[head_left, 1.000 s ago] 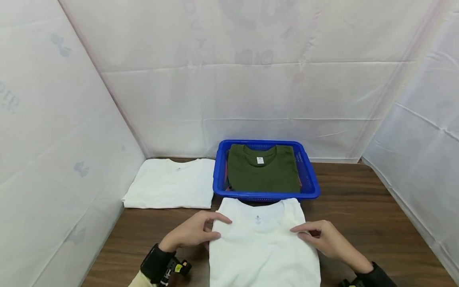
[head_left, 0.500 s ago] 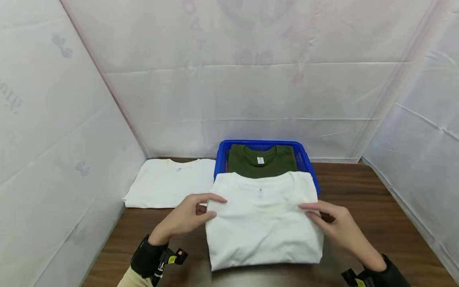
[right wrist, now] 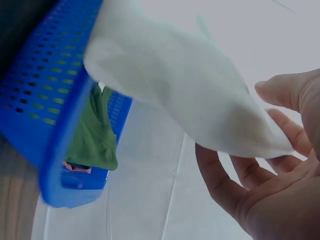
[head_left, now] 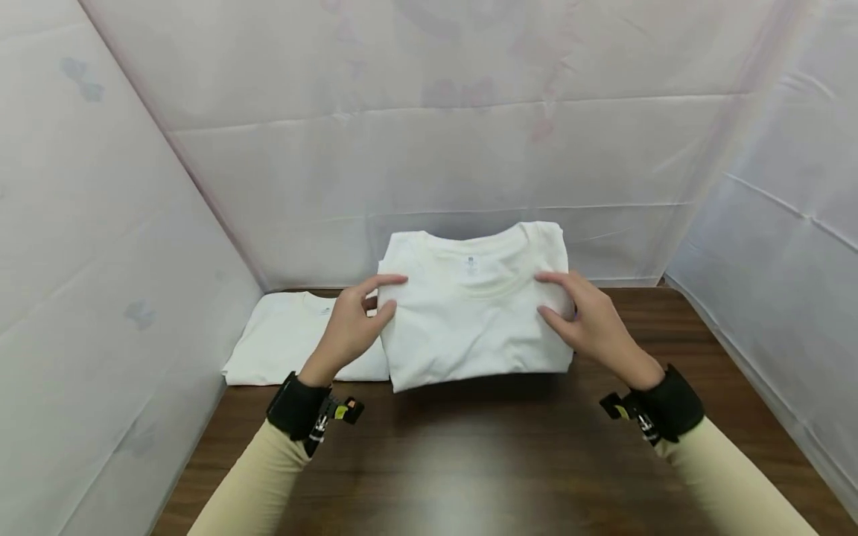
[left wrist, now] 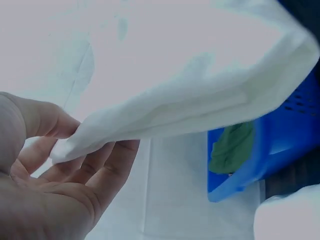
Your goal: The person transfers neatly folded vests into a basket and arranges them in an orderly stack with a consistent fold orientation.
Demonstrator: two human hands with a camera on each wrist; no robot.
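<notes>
**Folded white T-shirt held up between both hands over the table**

Left hand (head_left: 348,327) pinches the left edge of the folded white T-shirt (head_left: 469,305), thumb on top, fingers curled under the fold; the left wrist view shows the fingers (left wrist: 102,165) beneath the cloth edge. Right hand (head_left: 590,320) grips the right edge the same way, thumb over, fingers (right wrist: 225,185) underneath. Shirt is lifted clear of the tabletop, collar and neck label at the far side, tilted toward the camera, casting a shadow on the wood below.

In the wrist views a blue perforated plastic basket (right wrist: 45,100) sits under and behind the held shirt, with a dark green T-shirt (right wrist: 95,135) inside and a bit of pink cloth (right wrist: 77,167) under it. In the head view the basket is hidden behind the held shirt.

A second folded white T-shirt (head_left: 288,342) lies flat at the far left of the table, just beside the left hand, its right edge partly covered by the wrist.

Dark brown wooden table (head_left: 469,461); the near half shows bare wood, with a glare patch in the middle. White sheeting (head_left: 402,149) closes the back and both sides, meeting the table at the far edge and along the left and right edges. Bare wood shows to the right of the right hand up to the right sheet. Black wrist straps (head_left: 298,406) on both arms, beige sleeves.
</notes>
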